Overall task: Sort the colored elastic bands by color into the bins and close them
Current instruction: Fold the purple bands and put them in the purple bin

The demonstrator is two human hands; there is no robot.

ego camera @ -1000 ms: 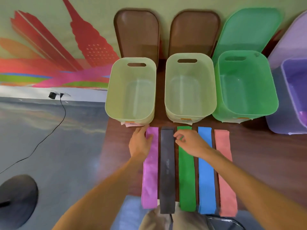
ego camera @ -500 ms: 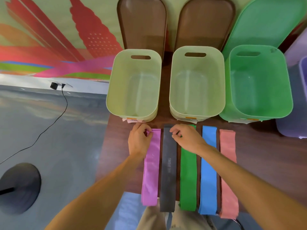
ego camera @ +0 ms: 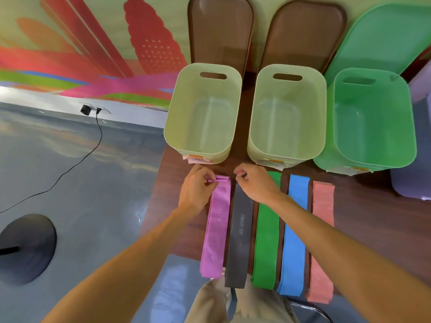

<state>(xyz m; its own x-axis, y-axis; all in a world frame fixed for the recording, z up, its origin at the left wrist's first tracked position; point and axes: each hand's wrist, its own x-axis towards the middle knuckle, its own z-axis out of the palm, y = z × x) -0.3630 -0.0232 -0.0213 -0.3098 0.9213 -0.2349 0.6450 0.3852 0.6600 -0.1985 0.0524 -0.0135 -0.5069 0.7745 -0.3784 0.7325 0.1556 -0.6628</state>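
Observation:
Several elastic bands lie side by side on the brown table: purple, black, green, blue, pink. My left hand pinches the far top corner of the purple band, which is creased there. My right hand pinches the far end of the black band and covers the green band's top left. Behind the bands stand two pale green bins and a darker green bin, all open with nothing inside.
Two brown lids and a green lid lean on the wall behind the bins. A purple bin sits at the right edge. The table's left edge runs beside my left hand; grey floor, a cable and a round base lie left.
Both hands moved up to the far ends of the bands. The left fingers closed on the purple band's corner, the right fingers on the black band's end. The view shifted closer.

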